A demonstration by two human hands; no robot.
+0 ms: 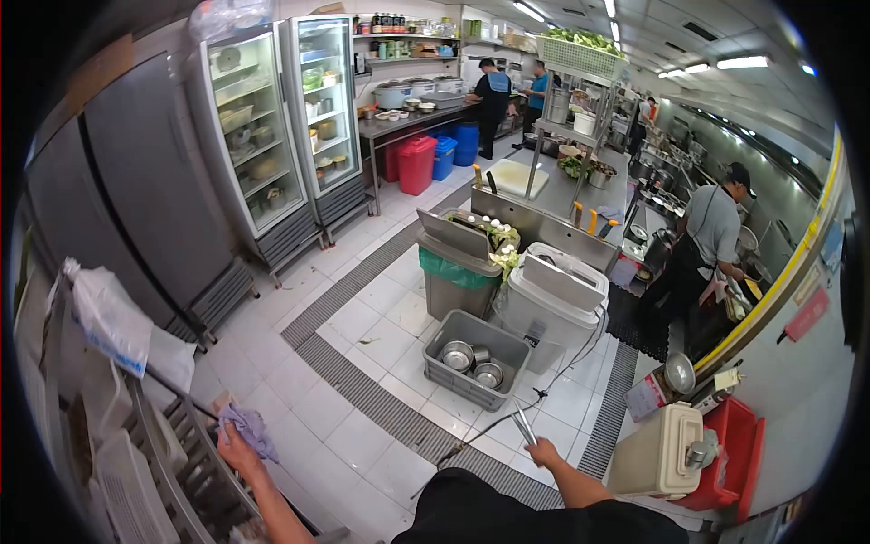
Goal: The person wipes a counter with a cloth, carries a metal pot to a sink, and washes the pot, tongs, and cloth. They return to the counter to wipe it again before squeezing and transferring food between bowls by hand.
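My left hand (pixel 238 451) is closed around a crumpled purple cloth (pixel 252 430), beside the slatted metal rack at the lower left. At lower centre, my right hand (pixel 544 452) grips a pair of metal tongs (pixel 523 426) that point up and forward. Beyond the tongs, on the floor, is a grey plastic tub (pixel 478 360) with several steel pots (pixel 456 355) inside. A dark cable (pixel 541 393) runs across the floor near the tongs.
A grey bin (pixel 458 283) with a green liner and a white lidded bin (pixel 546 313) stand behind the tub. Glass-door fridges (pixel 252 136) line the left. A beige bin (pixel 654 451) is at right. A co-worker (pixel 711 227) stands at the stoves; others work farther back.
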